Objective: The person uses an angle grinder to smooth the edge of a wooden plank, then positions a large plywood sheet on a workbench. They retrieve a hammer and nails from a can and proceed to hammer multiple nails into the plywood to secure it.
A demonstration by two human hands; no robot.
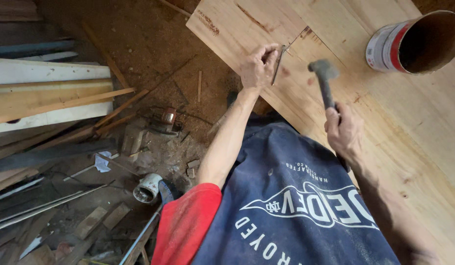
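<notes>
Nearest you is your dark blue apron [291, 206] over a red sleeve [185, 225]. Down on the left, the dusty floor [154, 44] is littered with offcuts [51, 100] and a small white cup [148, 188]. Your right hand [344, 131] is clamped around the handle of a hammer [324, 81], its head raised just above the board [384, 98]. Farther off, your left hand [259, 66] pinches a long nail [278, 65] between closed fingertips, holding it tilted, its tip on the pale board near the left edge. Beyond, far right, a tin [416, 41] lies on its side on the board, its open mouth towards you.
</notes>
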